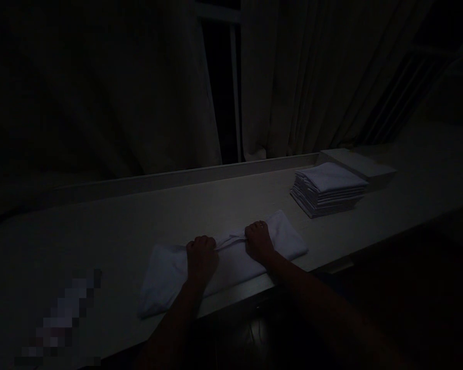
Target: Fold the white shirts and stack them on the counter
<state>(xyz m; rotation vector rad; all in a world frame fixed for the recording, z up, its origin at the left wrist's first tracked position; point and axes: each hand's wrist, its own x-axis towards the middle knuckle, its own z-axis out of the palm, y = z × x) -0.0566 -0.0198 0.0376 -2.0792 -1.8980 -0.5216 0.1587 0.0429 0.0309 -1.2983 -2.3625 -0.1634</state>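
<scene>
A pale cloth (231,270), folded into a long strip, lies along the front of the table. My left hand (201,257) is closed on its far edge, left of the middle. Farther right, my right hand (259,240) grips the same edge. Between the two hands the edge is pinched up a little and wrinkled. The dim light hides the fingertips and the exact kind of cloth. To the right of my right hand stands a stack of folded pale cloths (327,187), neatly squared.
The long light table (139,216) has a raised back ledge (185,177). Behind the stack sits a pale box-like block (358,162). Dark curtains (285,77) hang at the back with a gap between them. A blurred-out object (64,313) lies at the front left.
</scene>
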